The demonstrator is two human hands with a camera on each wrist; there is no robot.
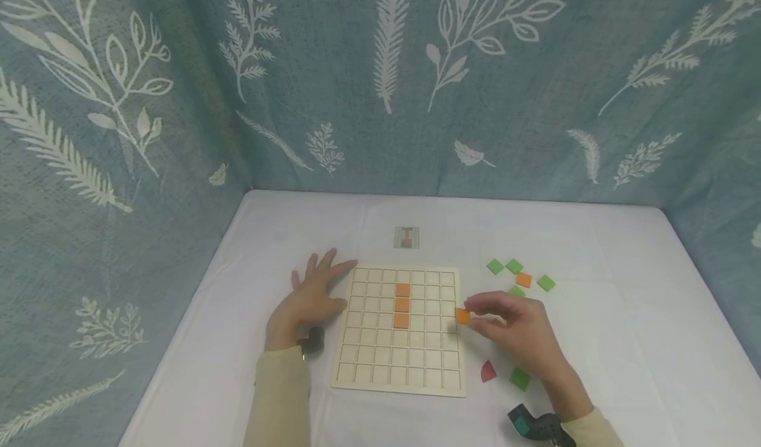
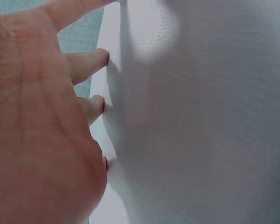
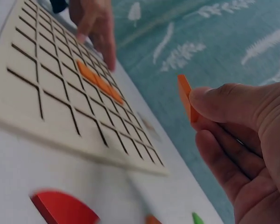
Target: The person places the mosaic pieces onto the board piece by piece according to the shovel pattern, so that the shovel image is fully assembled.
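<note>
Between thumb and fingers my right hand pinches an orange square tile, held at the right edge of a pale wooden grid board. In the right wrist view that tile is seen nearly edge-on, raised above the table. A column of 3 orange tiles lies in the board's upper middle cells. My left hand rests at the board's left edge with fingers spread, thumb and index finger touching the rim. Its palm fills the left of the left wrist view, fingertips down on the white cloth.
Right of the board lie several green tiles, another orange tile and a red quarter-circle piece. A small pattern card lies beyond the board. Blue-green leaf-print curtains surround the white table.
</note>
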